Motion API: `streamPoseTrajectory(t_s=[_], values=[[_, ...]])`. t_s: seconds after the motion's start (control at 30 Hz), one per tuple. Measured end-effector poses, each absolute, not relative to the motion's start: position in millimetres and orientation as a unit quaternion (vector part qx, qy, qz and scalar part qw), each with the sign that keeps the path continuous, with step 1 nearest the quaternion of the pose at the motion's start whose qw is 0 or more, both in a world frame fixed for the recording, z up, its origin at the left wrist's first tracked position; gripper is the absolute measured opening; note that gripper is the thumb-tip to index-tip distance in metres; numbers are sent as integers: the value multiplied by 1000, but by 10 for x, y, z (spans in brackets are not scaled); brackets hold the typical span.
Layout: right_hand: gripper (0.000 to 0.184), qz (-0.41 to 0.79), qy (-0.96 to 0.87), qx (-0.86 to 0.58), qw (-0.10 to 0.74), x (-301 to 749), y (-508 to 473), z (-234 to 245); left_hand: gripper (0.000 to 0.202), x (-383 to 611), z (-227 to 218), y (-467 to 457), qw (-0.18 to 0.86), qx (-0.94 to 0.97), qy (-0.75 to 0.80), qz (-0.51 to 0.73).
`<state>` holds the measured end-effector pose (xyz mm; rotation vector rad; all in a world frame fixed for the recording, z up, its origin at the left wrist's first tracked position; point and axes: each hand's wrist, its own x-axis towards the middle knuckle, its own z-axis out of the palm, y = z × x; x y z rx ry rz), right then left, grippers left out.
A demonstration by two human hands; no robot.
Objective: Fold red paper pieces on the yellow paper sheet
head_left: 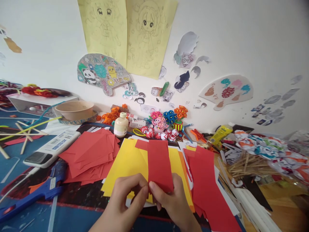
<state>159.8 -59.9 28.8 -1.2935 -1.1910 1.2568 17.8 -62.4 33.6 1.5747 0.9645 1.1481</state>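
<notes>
A red paper strip (160,164) stands over a yellow paper stack, its near end in my right hand (172,199). The thumb of that hand presses on the front of the strip, with the fingers behind it. My left hand (130,196) is at the strip's left edge, thumb and forefinger pinched together. Whether they hold the edge or something small, I cannot tell. Beneath lie yellow sheets (127,161) and another short red piece (141,144). Cut red papers (91,154) are piled to the left. Longer red sheets (209,187) lie to the right.
A blue glue gun (43,195) and a white power strip (53,149) lie at left. Behind are a glue bottle (121,125), a pink bowl (74,110) and small craft flowers (170,117). Wrapped sticks (251,162) and a yellow bottle (220,133) occupy the right.
</notes>
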Motion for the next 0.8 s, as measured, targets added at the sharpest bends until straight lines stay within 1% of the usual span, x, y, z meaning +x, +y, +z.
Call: streamPoseTrajectory(t_s=[0.2, 0.47, 0.67, 0.8], values=[[40, 509, -497, -524, 469, 1589, -598, 303, 30, 145, 257, -555, 452, 671, 381, 447], [39, 512, -476, -530, 480, 1581, -614, 243, 24, 135, 164, -506, 435, 667, 411, 444], [39, 533, -455, -515, 494, 1515, -639, 245, 22, 141, 165, -528, 430, 654, 411, 467], [40, 510, -429, -527, 527, 1575, -567, 269, 22, 156, 225, -558, 399, 641, 412, 510]])
